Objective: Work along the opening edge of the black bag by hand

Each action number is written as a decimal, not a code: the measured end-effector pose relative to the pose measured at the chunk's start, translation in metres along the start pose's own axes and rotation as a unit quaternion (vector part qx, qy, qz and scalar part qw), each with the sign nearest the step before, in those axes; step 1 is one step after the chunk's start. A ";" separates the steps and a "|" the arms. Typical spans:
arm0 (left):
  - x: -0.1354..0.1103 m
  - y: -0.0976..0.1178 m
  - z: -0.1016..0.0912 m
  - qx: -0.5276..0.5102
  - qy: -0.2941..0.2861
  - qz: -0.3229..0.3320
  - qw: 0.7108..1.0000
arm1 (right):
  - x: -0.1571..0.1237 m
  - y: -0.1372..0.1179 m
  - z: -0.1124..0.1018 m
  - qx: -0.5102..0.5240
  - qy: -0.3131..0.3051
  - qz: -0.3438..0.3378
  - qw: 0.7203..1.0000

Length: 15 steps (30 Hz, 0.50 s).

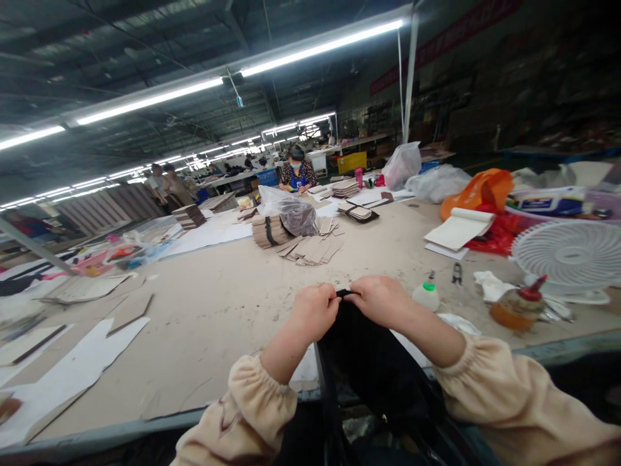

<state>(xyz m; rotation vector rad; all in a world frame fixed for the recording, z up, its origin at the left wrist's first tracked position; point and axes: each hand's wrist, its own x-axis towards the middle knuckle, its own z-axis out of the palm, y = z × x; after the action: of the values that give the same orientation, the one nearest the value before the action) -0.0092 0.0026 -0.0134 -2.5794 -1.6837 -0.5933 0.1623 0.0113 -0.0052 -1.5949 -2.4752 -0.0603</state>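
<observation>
- Overhead tube lights glare white
- Counter evenly lit
- Upper right corner nearly black
- Black fabric loses detail
- Edges stretched, distance soft

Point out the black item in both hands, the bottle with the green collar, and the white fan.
Black item (371, 359): head view, on its broad dark face.
Bottle (425, 299): head view, on its pale body.
White fan (571, 255): head view, on its round grille.

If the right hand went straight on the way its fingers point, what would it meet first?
Past the black material it holds, the right hand would probably meet the left hand first, though depth is unclear.
</observation>
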 end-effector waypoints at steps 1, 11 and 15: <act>0.000 0.000 0.000 -0.002 0.001 0.002 1.000 | -0.001 0.001 0.000 0.007 -0.001 -0.007 1.000; -0.001 -0.005 0.001 -0.015 0.014 0.023 1.000 | 0.012 -0.003 -0.003 0.012 0.009 -0.118 0.993; -0.001 -0.010 0.001 -0.050 0.007 0.027 0.998 | 0.015 -0.002 -0.001 0.011 0.018 -0.119 0.993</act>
<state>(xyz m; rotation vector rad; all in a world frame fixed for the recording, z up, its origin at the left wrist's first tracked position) -0.0182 0.0061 -0.0161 -2.6714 -1.6162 -0.7081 0.1547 0.0234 -0.0017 -1.2705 -2.6162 -0.0959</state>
